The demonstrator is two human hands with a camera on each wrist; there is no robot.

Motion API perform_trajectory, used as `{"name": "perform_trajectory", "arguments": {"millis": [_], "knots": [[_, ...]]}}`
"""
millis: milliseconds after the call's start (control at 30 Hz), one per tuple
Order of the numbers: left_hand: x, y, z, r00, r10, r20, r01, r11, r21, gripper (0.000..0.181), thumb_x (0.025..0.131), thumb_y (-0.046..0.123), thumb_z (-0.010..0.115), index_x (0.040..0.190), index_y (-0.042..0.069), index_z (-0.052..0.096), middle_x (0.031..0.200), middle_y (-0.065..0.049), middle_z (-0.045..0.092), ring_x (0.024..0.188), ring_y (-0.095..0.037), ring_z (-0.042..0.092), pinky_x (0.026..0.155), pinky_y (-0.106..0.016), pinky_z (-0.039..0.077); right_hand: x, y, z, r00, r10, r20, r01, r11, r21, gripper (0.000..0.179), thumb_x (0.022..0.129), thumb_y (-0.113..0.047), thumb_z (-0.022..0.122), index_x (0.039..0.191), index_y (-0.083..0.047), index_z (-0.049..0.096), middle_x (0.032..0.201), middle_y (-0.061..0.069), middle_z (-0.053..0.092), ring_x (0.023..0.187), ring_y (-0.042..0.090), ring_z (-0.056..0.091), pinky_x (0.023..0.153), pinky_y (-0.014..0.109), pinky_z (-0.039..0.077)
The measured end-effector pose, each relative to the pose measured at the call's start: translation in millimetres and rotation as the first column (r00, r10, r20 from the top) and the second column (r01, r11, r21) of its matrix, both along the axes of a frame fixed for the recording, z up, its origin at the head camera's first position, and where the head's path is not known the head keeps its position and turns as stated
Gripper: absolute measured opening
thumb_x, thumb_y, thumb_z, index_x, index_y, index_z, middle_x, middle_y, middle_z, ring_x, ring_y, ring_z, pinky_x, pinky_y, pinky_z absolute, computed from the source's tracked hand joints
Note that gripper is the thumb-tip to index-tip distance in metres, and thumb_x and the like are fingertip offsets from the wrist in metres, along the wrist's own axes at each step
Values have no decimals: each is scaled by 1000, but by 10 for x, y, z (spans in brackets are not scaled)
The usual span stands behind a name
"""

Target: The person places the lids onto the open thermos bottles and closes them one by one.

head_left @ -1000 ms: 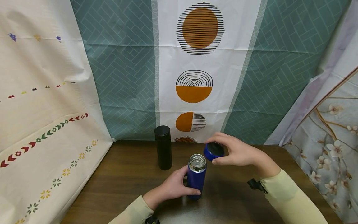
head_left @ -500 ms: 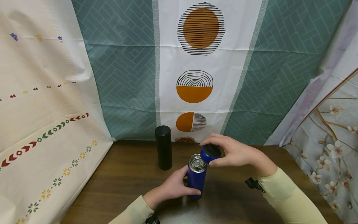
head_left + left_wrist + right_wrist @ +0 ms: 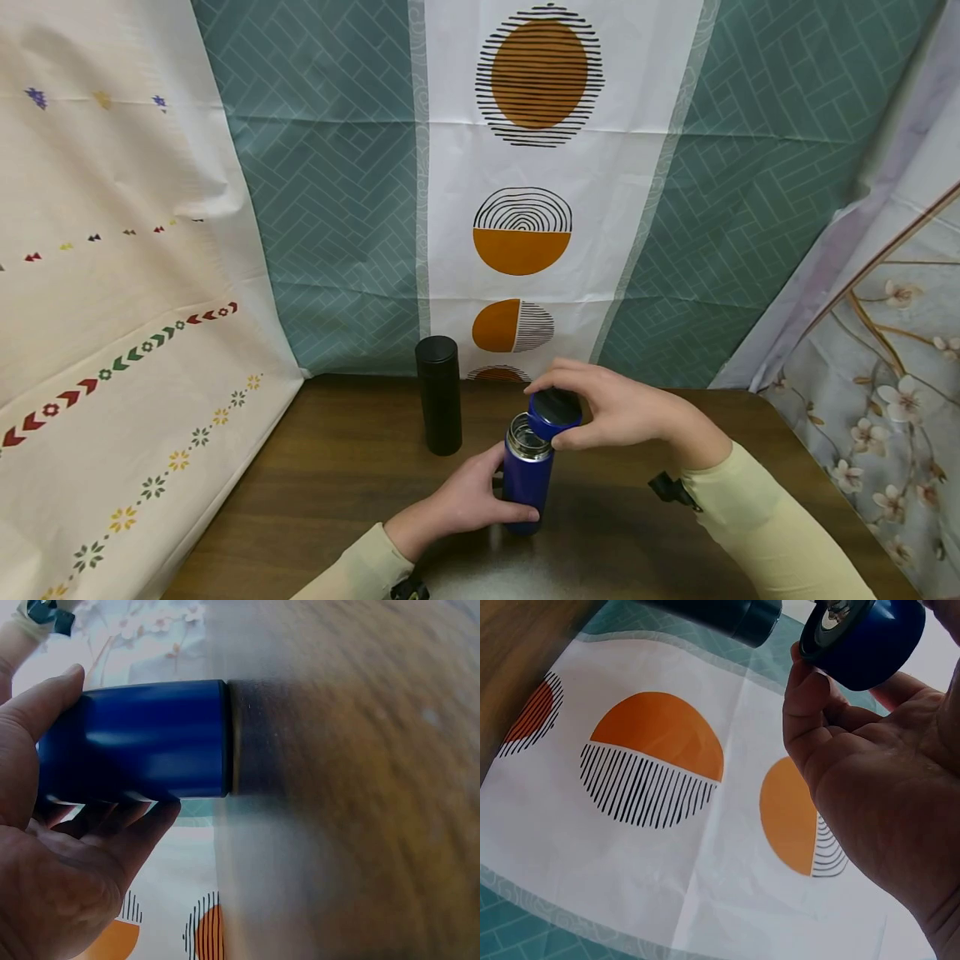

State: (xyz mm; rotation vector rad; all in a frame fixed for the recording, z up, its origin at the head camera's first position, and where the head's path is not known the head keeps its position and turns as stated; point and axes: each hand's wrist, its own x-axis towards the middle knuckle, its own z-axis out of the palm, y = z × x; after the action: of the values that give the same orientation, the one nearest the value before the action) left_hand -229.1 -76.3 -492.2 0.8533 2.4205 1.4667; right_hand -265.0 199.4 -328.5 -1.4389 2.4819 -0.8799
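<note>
A blue thermos flask [image 3: 527,487] with a bare steel mouth stands upright on the wooden table. My left hand [image 3: 474,496] grips its body, thumb across the front; the left wrist view shows the flask's blue side [image 3: 157,742] with fingers beneath and thumb over it. My right hand [image 3: 626,408] pinches the flask's blue lid [image 3: 555,412], black on top, by its edge. In the head view the lid overlaps the right part of the flask's mouth. The lid's underside [image 3: 831,634] shows a pale inner part in the right wrist view.
A black cylindrical flask [image 3: 438,398] stands upright behind and left of the blue one, its top closed. The wooden table [image 3: 337,467] ends at a patterned cloth backdrop [image 3: 345,208], with more cloths hanging on the left and right.
My right hand has moved left with the lid, from beside the flask's mouth to partly over it. The left hand and the flask have stayed in place.
</note>
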Motion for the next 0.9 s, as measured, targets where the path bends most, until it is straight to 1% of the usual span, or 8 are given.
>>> {"name": "perform_trajectory", "arguments": {"millis": [167, 300, 500, 733, 900], "knots": [[0, 0, 5, 1000, 2, -3, -2, 1000, -3, 82, 88, 44, 96, 158, 33, 54, 142, 12, 69, 130, -15, 67, 111, -58, 55, 22, -48, 20, 1000, 1, 17, -1, 1000, 8, 59, 97, -28, 86, 151, -32, 63, 134, -9, 59, 114, 16, 62, 92, 37, 60], [-6, -3, 2, 1000, -2, 2, 2, 1000, -3, 82, 89, 43, 96, 158, 33, 53, 143, 12, 68, 130, -14, 67, 111, -59, 54, 29, -85, 27, 1000, 13, 13, -13, 1000, 12, 59, 96, -27, 86, 151, -30, 63, 132, -9, 58, 111, 16, 62, 89, 36, 60], [-4, -2, -11, 1000, -1, 3, 1, 1000, -7, 81, 89, 43, 96, 157, 34, 53, 143, 13, 68, 130, -14, 67, 111, -59, 54, 30, -135, 32, 1000, 30, -5, -30, 999, 20, 60, 96, -28, 86, 151, -30, 62, 132, -9, 58, 112, 15, 62, 90, 36, 60], [-10, -4, -24, 1000, -4, -4, 4, 1000, -11, 80, 89, 44, 96, 157, 35, 53, 142, 13, 69, 130, -13, 67, 110, -51, 55, 38, -178, 27, 999, 49, -7, -49, 999, 19, 59, 97, -27, 85, 152, -28, 62, 131, -7, 57, 111, 16, 61, 88, 35, 61], [-10, -7, -27, 1000, -7, -11, 7, 1000, -13, 81, 89, 44, 95, 157, 35, 53, 142, 14, 69, 130, -13, 67, 109, -47, 56, 53, -204, 28, 999, 46, -2, -46, 999, 25, 60, 97, -28, 86, 151, -30, 62, 132, -8, 57, 114, 16, 61, 92, 36, 61]]}}
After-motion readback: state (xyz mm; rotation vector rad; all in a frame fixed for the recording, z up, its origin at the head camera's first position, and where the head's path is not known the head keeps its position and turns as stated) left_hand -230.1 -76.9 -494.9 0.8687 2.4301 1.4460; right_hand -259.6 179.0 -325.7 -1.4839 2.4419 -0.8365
